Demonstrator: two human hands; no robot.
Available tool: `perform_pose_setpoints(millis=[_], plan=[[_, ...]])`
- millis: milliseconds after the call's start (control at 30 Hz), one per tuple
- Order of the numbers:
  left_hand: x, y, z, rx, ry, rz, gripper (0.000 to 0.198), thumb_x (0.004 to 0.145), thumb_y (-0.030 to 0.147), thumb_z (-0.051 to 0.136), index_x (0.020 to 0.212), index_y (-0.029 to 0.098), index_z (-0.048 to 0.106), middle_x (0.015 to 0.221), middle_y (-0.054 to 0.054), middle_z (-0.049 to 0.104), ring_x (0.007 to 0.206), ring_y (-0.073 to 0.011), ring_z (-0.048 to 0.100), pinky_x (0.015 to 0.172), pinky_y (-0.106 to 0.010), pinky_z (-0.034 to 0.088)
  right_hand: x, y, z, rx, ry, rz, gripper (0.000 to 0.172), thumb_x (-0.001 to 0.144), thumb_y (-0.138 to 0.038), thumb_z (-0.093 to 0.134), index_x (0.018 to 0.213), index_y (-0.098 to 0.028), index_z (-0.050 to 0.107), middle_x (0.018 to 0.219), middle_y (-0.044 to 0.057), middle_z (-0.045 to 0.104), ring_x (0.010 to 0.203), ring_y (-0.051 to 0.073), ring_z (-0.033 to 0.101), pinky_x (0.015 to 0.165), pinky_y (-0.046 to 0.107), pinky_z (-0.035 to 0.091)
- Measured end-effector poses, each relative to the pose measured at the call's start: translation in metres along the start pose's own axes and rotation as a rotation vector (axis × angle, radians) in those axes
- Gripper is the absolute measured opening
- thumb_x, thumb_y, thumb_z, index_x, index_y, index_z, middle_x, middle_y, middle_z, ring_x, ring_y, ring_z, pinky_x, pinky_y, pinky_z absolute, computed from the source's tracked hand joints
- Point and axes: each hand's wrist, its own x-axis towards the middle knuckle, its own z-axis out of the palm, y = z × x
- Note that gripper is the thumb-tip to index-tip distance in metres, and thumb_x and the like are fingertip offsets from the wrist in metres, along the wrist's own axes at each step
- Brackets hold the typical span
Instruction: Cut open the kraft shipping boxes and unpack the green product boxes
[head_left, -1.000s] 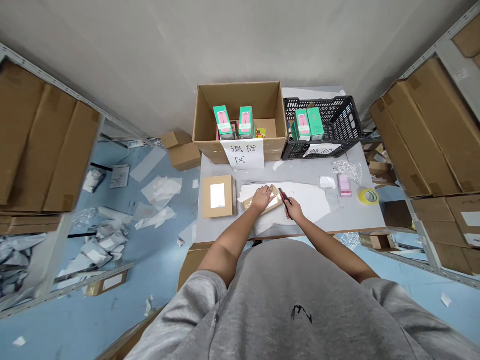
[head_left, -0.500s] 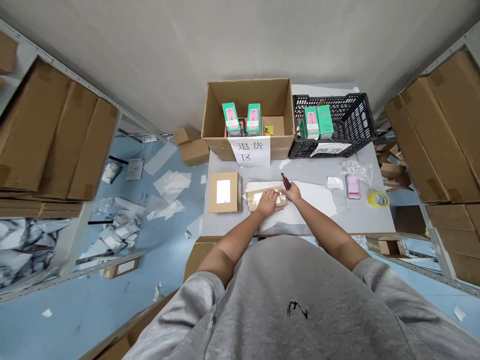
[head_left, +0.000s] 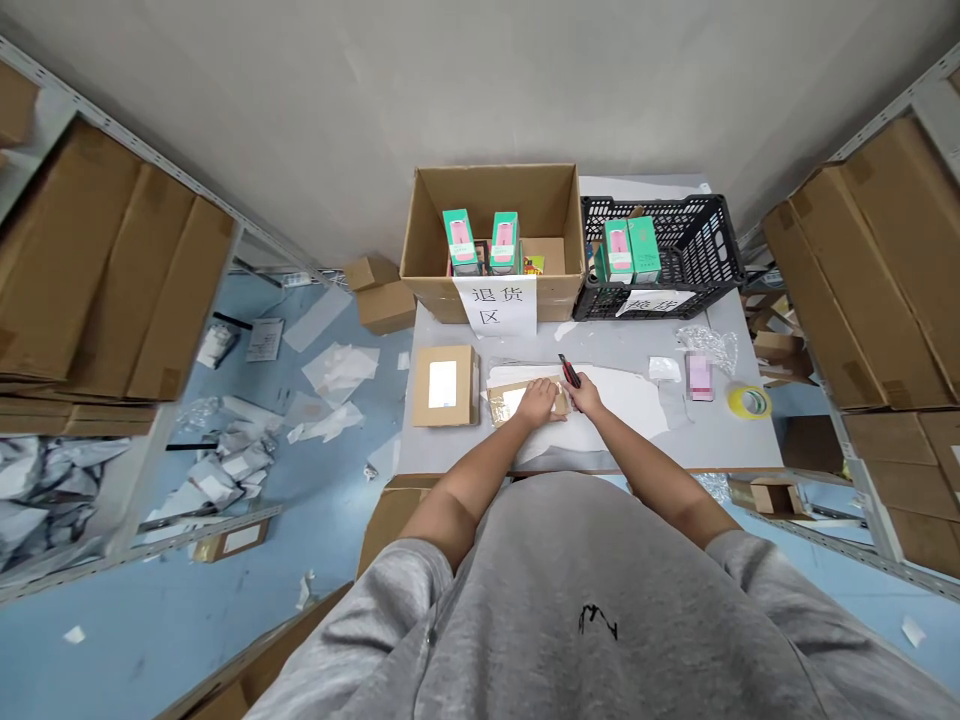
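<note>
Fingers clamped: right hand (head_left: 586,393) on knife (head_left: 570,372), left hand (head_left: 537,402) on box (head_left: 508,402); opening seems underway, next calling for steadiness.

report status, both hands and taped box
Left hand on the small taped box. Right hand gripping red-and-black cutter, tip away from body. White sheet beneath; brown carton at left, not in the way.

The taped brown box (head_left: 505,402) is lying on white paper (head_left: 630,403); the red-and-black knife (head_left: 570,372) is slanting beside its right end.
</note>
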Motion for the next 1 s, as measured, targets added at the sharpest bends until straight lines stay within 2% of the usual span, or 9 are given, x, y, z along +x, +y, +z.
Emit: perform_pose_setpoints(millis=[100,200,300,467,567,767,900,1000], plan=[[-0.001,-0.004,0.001,0.009,0.011,0.010,0.063,0.094,0.069,0.079,0.124,0.014,0.069,0.129,-0.023,0.066,0.125,-0.0388,0.059,0.110,-0.047,0.042,-0.022,0.022,-0.020,0.128,-0.148,-0.109,0.045,0.106,-0.057,0.058,0.136,-0.024,0.063,0.061,-0.009,0.059,0.043,0.014,0.052,0.043,0.022,0.043],[-0.002,-0.005,0.007,0.004,0.044,0.015,0.065,0.092,0.071,0.081,0.122,0.015,0.070,0.127,-0.021,0.068,0.124,-0.0386,0.059,0.111,-0.048,0.041,-0.041,0.045,-0.042,0.157,-0.270,-0.182,0.063,0.101,-0.061,0.061,0.149,-0.021,0.064,0.061,-0.009,0.061,0.041,0.014,0.051,0.041,0.021,0.040],[-0.003,-0.006,0.014,-0.014,0.079,0.032,0.063,0.090,0.070,0.084,0.120,0.016,0.071,0.121,-0.019,0.071,0.119,-0.0375,0.062,0.109,-0.048,0.042,-0.049,0.061,-0.052,0.137,-0.336,-0.168,0.076,0.097,-0.062,0.065,0.160,-0.019,0.061,0.063,-0.007,0.064,0.042,0.012,0.051,0.040,0.022,0.038],[-0.004,-0.010,0.022,-0.034,0.119,0.079,0.061,0.092,0.070,0.083,0.118,0.016,0.071,0.117,-0.019,0.073,0.116,-0.0370,0.065,0.105,-0.047,0.043,-0.041,0.069,-0.042,0.169,-0.340,-0.140,0.086,0.094,-0.064,0.067,0.165,-0.017,0.058,0.059,-0.008,0.061,0.041,0.012,0.045,0.039,0.023,0.036],[-0.003,-0.013,0.024,-0.044,0.117,0.090,0.056,0.097,0.069,0.077,0.115,0.016,0.070,0.116,-0.019,0.073,0.117,-0.0365,0.065,0.104,-0.047,0.042,-0.037,0.069,-0.035,0.201,-0.324,-0.131,0.088,0.092,-0.064,0.070,0.164,-0.014,0.060,0.054,-0.009,0.057,0.039,0.011,0.040,0.039,0.024,0.033],[-0.004,-0.014,0.027,-0.081,0.123,0.086,0.045,0.109,0.061,0.061,0.113,0.017,0.071,0.115,-0.017,0.072,0.115,-0.0346,0.065,0.102,-0.046,0.043,-0.053,0.081,-0.036,0.288,-0.342,-0.059,0.100,0.086,-0.070,0.073,0.167,-0.013,0.055,0.052,-0.010,0.054,0.038,0.013,0.041,0.037,0.024,0.031],[-0.007,-0.011,0.031,-0.093,0.109,0.169,0.039,0.115,0.052,0.052,0.113,0.018,0.071,0.116,-0.016,0.072,0.115,-0.0319,0.066,0.102,-0.043,0.046,-0.059,0.082,-0.031,0.300,-0.338,-0.047,0.096,0.085,-0.071,0.073,0.162,-0.016,0.059,0.052,-0.010,0.054,0.037,0.012,0.041,0.037,0.023,0.030],[-0.005,-0.011,0.029,-0.108,0.127,0.142,0.039,0.115,0.054,0.052,0.113,0.020,0.070,0.116,-0.016,0.072,0.114,-0.0319,0.067,0.100,-0.042,0.049,-0.058,0.078,-0.025,0.316,-0.320,-0.049,0.090,0.086,-0.069,0.073,0.159,-0.018,0.061,0.053,-0.009,0.055,0.037,0.012,0.042,0.037,0.023,0.030]])
